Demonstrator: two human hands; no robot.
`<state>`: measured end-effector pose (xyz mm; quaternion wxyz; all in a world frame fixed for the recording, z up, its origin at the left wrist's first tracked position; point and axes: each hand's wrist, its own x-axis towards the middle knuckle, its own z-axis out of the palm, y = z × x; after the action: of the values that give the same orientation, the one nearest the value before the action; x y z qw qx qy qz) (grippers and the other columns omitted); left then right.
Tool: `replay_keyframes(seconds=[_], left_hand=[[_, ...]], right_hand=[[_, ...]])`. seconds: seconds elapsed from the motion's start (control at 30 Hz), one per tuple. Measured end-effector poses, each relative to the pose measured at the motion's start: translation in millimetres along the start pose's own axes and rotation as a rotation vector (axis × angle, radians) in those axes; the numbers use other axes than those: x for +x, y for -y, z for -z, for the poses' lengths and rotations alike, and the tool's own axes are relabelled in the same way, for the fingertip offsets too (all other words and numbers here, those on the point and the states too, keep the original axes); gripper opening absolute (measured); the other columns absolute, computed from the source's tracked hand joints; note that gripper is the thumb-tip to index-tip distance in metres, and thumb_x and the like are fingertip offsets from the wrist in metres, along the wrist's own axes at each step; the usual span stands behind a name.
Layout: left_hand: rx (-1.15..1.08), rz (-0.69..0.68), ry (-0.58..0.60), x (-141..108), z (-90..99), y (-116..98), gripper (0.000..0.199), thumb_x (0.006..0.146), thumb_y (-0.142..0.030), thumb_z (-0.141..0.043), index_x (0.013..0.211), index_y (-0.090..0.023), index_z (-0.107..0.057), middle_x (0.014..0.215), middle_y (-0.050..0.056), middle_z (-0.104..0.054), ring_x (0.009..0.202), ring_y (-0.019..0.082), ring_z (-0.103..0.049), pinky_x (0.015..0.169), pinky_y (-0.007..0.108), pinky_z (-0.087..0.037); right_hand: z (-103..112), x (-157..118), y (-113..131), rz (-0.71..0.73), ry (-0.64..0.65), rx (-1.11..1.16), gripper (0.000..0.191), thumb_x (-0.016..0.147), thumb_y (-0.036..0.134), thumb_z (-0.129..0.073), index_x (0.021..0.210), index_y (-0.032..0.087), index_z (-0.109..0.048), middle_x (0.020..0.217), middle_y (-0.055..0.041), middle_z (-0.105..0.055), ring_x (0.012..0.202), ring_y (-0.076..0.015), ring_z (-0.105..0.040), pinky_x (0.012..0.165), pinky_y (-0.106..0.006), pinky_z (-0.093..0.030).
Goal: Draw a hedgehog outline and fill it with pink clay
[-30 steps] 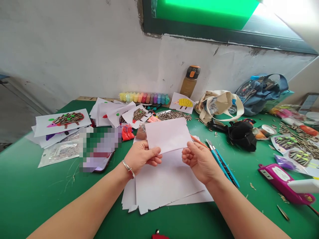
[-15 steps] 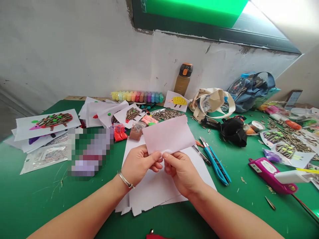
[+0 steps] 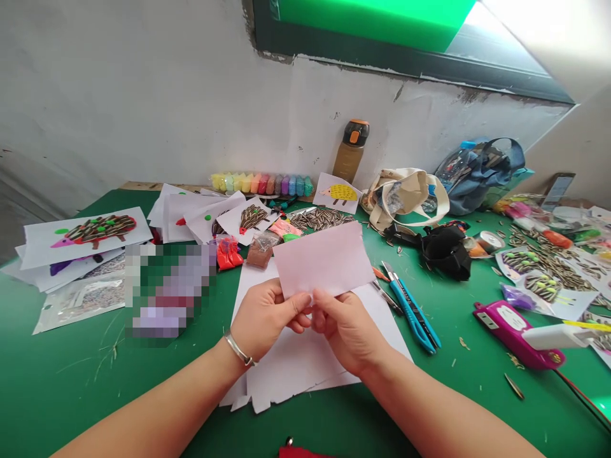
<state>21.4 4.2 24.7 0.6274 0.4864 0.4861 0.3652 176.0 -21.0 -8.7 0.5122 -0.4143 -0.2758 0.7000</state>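
Note:
A small blank sheet of paper (image 3: 324,259) is held up between both hands by its lower edge. My left hand (image 3: 272,318) pinches it with thumb and bent fingers, a silver bracelet (image 3: 237,347) on the wrist. My right hand (image 3: 348,327) grips the same edge just beside, the two thumbs close together. Beneath them larger white sheets (image 3: 286,375) with torn lower edges lie on the green table (image 3: 200,420). Blue-handled scissors or a cutter (image 3: 413,312) rest right of the sheets.
Hedgehog pictures (image 3: 90,235) lie at the left. Behind are clay packets (image 3: 262,184), seeds (image 3: 322,219) and a bottle (image 3: 351,149). Rightward are a cloth bag (image 3: 405,194), a black strap item (image 3: 446,251) and a magenta glue gun or similar tool (image 3: 515,334).
My right thumb has shifted slightly on the paper's lower edge. The paper stays in both hands, nearly in the same place; the view has moved very slightly.

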Motion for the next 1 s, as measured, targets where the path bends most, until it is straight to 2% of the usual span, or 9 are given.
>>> replay_keyframes(seconds=[0.23, 0.37, 0.5, 0.6, 0.67, 0.73, 0.8, 0.87, 1.0], left_hand=[[0.007, 0.017, 0.000, -3, -3.7, 0, 0.022, 0.072, -0.031, -0.074, 0.077, -0.010, -0.068, 0.064, 0.005, -0.071, 0.051, 0.015, -0.066, 0.048, 0.022, -0.056], [0.003, 0.007, -0.031, -2, 0.8, -4, 0.024, 0.071, -0.032, -0.075, 0.077, -0.010, -0.068, 0.062, 0.005, -0.071, 0.049, 0.015, -0.066, 0.047, 0.022, -0.056], [-0.024, 0.011, -0.064, 0, 8.4, -5, 0.030, 0.067, -0.036, -0.079, 0.075, -0.010, -0.066, 0.062, 0.006, -0.071, 0.050, 0.017, -0.067, 0.046, 0.023, -0.056], [-0.046, 0.019, -0.095, 2, 11.0, -1, 0.036, 0.064, -0.040, -0.082, 0.073, -0.010, -0.064, 0.064, 0.007, -0.072, 0.052, 0.017, -0.068, 0.046, 0.023, -0.056], [-0.043, 0.041, -0.054, 3, 11.0, 1, 0.039, 0.063, -0.043, -0.082, 0.074, -0.011, -0.064, 0.064, 0.008, -0.072, 0.051, 0.017, -0.067, 0.046, 0.023, -0.055], [-0.021, 0.080, 0.015, 5, 12.7, 2, 0.041, 0.062, -0.046, -0.082, 0.076, -0.011, -0.064, 0.065, 0.008, -0.072, 0.051, 0.017, -0.067, 0.046, 0.023, -0.054], [0.026, 0.089, 0.042, 8, 18.4, -1, 0.042, 0.064, -0.049, -0.080, 0.078, -0.012, -0.064, 0.063, 0.007, -0.071, 0.051, 0.017, -0.067, 0.045, 0.023, -0.053], [0.117, -0.012, -0.042, 9, 27.5, -6, 0.041, 0.073, -0.052, -0.073, 0.082, -0.013, -0.064, 0.061, 0.004, -0.069, 0.051, 0.017, -0.066, 0.044, 0.024, -0.052], [0.437, -0.453, -0.436, -1, 40.3, -16, 0.027, 0.089, -0.042, -0.058, 0.093, -0.018, -0.068, 0.079, 0.004, -0.072, 0.069, 0.017, -0.069, 0.066, 0.026, -0.057]], right_hand=[[4, 2, 2, 0.060, -0.174, -0.045, 0.035, 0.074, 0.044, -0.075, 0.059, 0.015, -0.063, 0.057, -0.0001, -0.056, 0.050, -0.0079, -0.043, 0.052, -0.026, -0.033], [22, 11, 22, 0.196, -0.320, 0.039, 0.030, 0.067, 0.038, -0.081, 0.060, 0.018, -0.061, 0.057, 0.0020, -0.056, 0.048, -0.0067, -0.042, 0.046, -0.023, -0.031], [45, 17, 44, 0.311, -0.386, 0.102, 0.026, 0.062, 0.034, -0.085, 0.069, 0.019, -0.065, 0.066, 0.0027, -0.058, 0.052, -0.0056, -0.043, 0.042, -0.019, -0.031], [48, 16, 49, 0.242, -0.350, 0.127, 0.031, 0.069, 0.046, -0.078, 0.075, 0.018, -0.066, 0.065, 0.0025, -0.055, 0.049, -0.0054, -0.042, 0.041, -0.019, -0.033], [41, 13, 45, 0.145, -0.232, 0.090, 0.036, 0.072, 0.051, -0.073, 0.088, 0.020, -0.067, 0.070, 0.0019, -0.057, 0.049, -0.0067, -0.044, 0.040, -0.020, -0.032], [33, 11, 39, 0.095, -0.148, 0.000, 0.030, 0.069, 0.040, -0.079, 0.086, 0.020, -0.065, 0.065, 0.0034, -0.056, 0.048, -0.0064, -0.043, 0.041, -0.020, -0.030], [30, 10, 35, 0.080, -0.152, -0.042, 0.028, 0.067, 0.034, -0.081, 0.083, 0.019, -0.064, 0.062, 0.0034, -0.057, 0.049, -0.0070, -0.046, 0.042, -0.019, -0.029], [31, 10, 36, 0.064, -0.178, -0.063, 0.029, 0.065, 0.033, -0.082, 0.080, 0.018, -0.063, 0.059, 0.0031, -0.057, 0.048, -0.0066, -0.045, 0.042, -0.019, -0.029], [38, 13, 37, 0.040, -0.167, -0.128, 0.031, 0.065, 0.037, -0.081, 0.077, 0.017, -0.061, 0.057, 0.0022, -0.058, 0.044, -0.0064, -0.045, 0.042, -0.020, -0.031]])
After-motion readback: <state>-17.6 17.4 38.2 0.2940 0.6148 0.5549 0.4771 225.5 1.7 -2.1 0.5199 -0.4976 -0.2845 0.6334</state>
